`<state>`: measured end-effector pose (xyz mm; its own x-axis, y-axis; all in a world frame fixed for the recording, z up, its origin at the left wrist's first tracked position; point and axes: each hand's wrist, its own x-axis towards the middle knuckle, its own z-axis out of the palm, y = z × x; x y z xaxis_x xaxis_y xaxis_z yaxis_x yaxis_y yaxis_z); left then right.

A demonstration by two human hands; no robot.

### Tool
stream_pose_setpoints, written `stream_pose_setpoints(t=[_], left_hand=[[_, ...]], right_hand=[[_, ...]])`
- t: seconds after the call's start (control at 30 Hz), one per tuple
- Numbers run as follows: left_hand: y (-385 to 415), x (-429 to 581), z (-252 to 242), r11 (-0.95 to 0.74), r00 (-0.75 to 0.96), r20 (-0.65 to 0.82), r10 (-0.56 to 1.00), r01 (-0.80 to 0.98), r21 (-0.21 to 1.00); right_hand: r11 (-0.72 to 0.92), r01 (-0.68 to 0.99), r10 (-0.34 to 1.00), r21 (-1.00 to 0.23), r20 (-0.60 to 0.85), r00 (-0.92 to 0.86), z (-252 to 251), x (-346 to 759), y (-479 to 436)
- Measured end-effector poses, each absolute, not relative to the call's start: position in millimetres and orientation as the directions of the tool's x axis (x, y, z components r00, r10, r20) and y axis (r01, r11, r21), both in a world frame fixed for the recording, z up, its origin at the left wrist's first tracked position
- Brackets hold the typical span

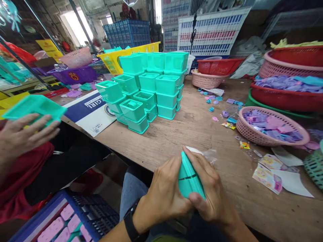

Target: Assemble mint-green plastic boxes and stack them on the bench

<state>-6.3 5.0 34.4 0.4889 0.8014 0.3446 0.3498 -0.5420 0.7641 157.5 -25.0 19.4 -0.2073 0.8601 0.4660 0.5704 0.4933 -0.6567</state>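
Note:
Both of my hands are closed around a teal plastic case point(189, 183) above the table's near edge. My left hand point(168, 188) presses its left side, and my right hand point(212, 185) grips the right side with the thumb at the bottom. A thin dark gap crosses the case, whose lower part is partly hidden by my fingers. Just behind my fingertips lies a white item point(194, 150) with clear plastic film point(210, 155). Farther back, several teal plastic boxes point(166, 95) stand in stacks.
At left, a co-worker's hand point(27, 134) holds a blurred teal piece point(37, 107). A blue crate point(93, 215) with pink-and-teal items stands low left. A pink basket point(274, 141) of purple parts, printed cards point(267, 178) and small loose pieces point(214, 118) lie right.

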Motion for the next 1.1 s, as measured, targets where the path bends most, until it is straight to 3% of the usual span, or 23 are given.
stream_pose_setpoints(t=[0.37,0.8,1.1], left_hand=[[-4,2,31,-0.479,0.329,0.367,0.87,0.388,0.788],[3,-7,-4,-0.506,0.399,0.349,0.848,0.409,0.759],[4,2,2,-0.493,0.319,0.382,0.867,0.441,0.75]], right_hand=[[0.531,0.578,0.841,-0.62,0.47,-0.269,25,161,-19],[0.421,0.719,0.905,-0.554,0.314,-0.288,9,152,-14],[0.374,0.717,0.925,-0.588,0.291,-0.244,8,148,-15]])
